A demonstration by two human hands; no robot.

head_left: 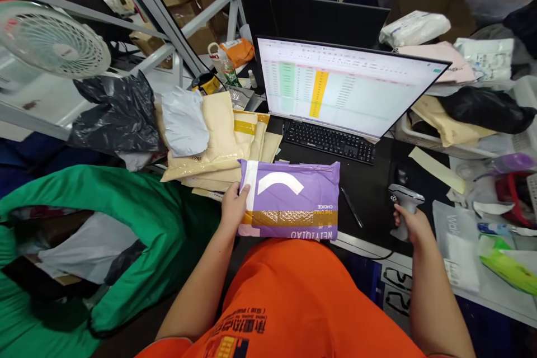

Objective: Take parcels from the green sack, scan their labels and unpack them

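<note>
My left hand (235,205) is closed on the left end of a purple mailer parcel (289,190), its thumb lying on top. Brown tape and white print cross the parcel, and its lettering appears upside down. It is held in front of my orange shirt, at the desk's front edge. On the right, my right hand (413,222) grips the handle of a grey barcode scanner (405,204). A black pen (351,207) lies on the desk between parcel and scanner. The keyboard (329,141) is behind the parcel, below a monitor (348,86) showing a spreadsheet.
Padded envelopes (218,123) and a black plastic bag (115,114) are piled at left, near a fan (54,39). A green sack (168,240) holding parcels stands open at lower left. Crates with packages (465,117) line the right. A person sits behind the monitors.
</note>
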